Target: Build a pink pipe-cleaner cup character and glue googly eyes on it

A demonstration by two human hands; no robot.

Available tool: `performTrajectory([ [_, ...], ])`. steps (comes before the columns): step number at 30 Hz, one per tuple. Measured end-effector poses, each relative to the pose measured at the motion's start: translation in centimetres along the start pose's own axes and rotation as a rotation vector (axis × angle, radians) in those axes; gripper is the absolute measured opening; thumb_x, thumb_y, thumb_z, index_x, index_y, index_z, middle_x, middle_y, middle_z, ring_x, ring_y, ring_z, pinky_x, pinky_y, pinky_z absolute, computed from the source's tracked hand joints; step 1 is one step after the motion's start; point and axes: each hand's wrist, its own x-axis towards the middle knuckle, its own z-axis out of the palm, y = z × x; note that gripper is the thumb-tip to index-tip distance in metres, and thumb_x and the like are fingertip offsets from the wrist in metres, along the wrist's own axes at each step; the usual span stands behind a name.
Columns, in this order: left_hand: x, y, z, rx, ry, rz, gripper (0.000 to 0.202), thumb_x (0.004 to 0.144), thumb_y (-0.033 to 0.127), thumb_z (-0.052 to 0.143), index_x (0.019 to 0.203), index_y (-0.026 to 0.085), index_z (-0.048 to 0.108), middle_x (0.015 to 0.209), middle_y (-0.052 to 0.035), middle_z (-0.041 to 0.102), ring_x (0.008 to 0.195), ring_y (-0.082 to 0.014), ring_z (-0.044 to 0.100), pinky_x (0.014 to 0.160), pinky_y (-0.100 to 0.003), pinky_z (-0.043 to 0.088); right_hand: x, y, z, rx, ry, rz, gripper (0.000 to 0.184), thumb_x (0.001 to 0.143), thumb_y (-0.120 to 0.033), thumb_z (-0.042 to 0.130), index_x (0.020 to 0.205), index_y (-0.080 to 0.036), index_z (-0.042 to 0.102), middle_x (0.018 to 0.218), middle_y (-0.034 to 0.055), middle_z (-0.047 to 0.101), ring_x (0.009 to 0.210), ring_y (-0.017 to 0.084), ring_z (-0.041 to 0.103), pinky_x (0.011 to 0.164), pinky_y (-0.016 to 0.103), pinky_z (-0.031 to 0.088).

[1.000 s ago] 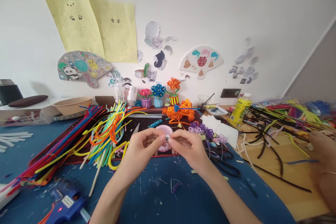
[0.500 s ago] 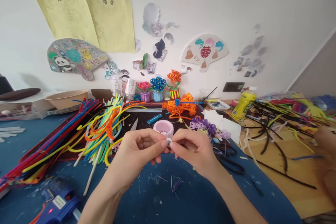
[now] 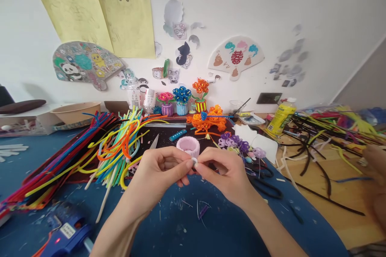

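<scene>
My left hand (image 3: 165, 170) and my right hand (image 3: 224, 172) meet at the centre of the head view. Each is closed in a pinch, thumb against fingers, on a small white curled piece (image 3: 194, 161); its exact kind is too small to make out. Just behind the fingertips stands a pale pink fuzzy ring-shaped pot (image 3: 188, 145), its lower front partly hidden by my hands. A pointed metal blade (image 3: 154, 142) lies to the left of the pot, and purple fuzzy flowers (image 3: 233, 142) lie to its right.
Colourful pipe cleaners (image 3: 120, 148) are heaped at left. A blue glue gun (image 3: 70, 231) with a red light lies at the near left. Finished flower pots (image 3: 181, 108) line the wall. A yellow bottle (image 3: 282, 116) stands at right, near another person's blurred hand (image 3: 375, 172).
Both hands stay pinched at nearly the same place. The small white piece has turned slightly between the fingertips, and its dark centre no longer shows.
</scene>
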Motion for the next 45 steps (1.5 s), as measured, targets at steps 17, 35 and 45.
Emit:
performTrajectory([
  [17, -0.47, 0.69, -0.03, -0.068, -0.071, -0.05, 0.012, 0.073, 0.025, 0.078, 0.073, 0.014, 0.075, 0.064, -0.0006, 0.071, 0.052, -0.0054, 0.06, 0.05, -0.011, 0.048, -0.08, -0.28, 0.0, 0.153, 0.003, 0.041, 0.011, 0.087, -0.017, 0.063, 0.077, -0.02, 0.068, 0.072, -0.0004, 0.067, 0.061, 0.01, 0.057, 0.055, 0.019, 0.045],
  [35, -0.44, 0.34, -0.05, -0.032, -0.048, -0.047, 0.014, 0.069, 0.024, 0.082, 0.072, 0.014, 0.073, 0.061, 0.0014, 0.068, 0.052, -0.0065, 0.062, 0.05, -0.012, 0.049, -0.32, -0.1, 0.1, 0.036, -0.026, -0.015, 0.011, 0.089, -0.016, 0.062, 0.079, -0.02, 0.067, 0.075, 0.0, 0.065, 0.066, 0.011, 0.056, 0.058, 0.021, 0.042],
  [45, -0.39, 0.31, -0.25, -0.021, -0.063, -0.049, 0.01, 0.073, 0.023, 0.078, 0.071, 0.014, 0.074, 0.062, 0.0004, 0.07, 0.053, -0.0061, 0.061, 0.05, -0.011, 0.048, -0.08, 0.0, 0.02, 0.08, -0.024, -0.003, 0.012, 0.088, -0.017, 0.063, 0.078, -0.019, 0.068, 0.074, 0.0009, 0.065, 0.066, 0.012, 0.058, 0.058, 0.022, 0.043],
])
